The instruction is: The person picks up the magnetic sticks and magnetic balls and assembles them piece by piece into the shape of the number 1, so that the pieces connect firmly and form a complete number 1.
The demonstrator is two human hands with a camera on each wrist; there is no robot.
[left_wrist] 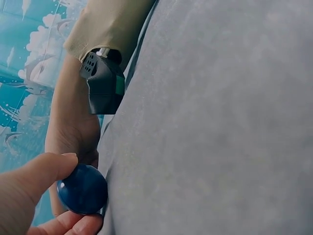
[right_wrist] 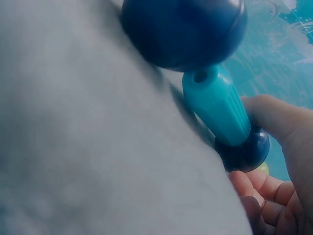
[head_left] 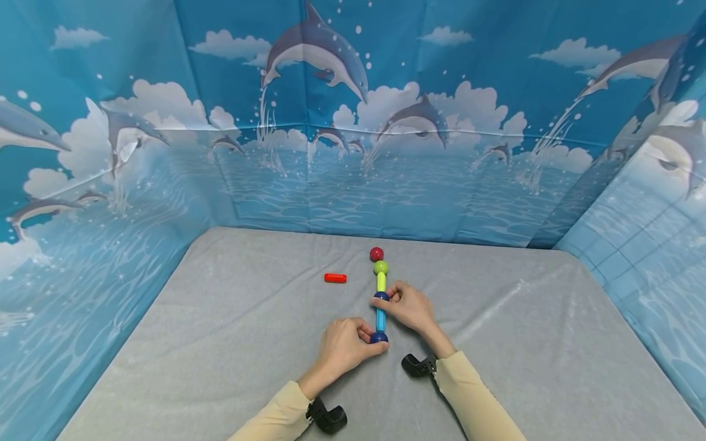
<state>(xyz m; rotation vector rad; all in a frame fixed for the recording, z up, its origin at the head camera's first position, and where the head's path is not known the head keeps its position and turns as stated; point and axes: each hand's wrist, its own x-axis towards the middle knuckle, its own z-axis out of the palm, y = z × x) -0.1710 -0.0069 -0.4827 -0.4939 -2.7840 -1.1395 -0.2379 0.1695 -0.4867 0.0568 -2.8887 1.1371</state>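
Note:
A row of toy balls and rods lies on the grey cloth, running away from me in the head view. My left hand pinches the nearest dark blue ball between thumb and fingers; this ball fills that grip in the left wrist view. With thumb and fingers, my right hand holds the second dark blue ball. A light blue rod spans between the two blue balls, its ridged side and end hole showing in the right wrist view. Beyond come a yellow-green rod and a green ball.
A red ball sits at the row's far end, close to the green one. Left of the row lies a loose red rod. Dolphin-print curtains wall the cloth-covered table at the back and sides.

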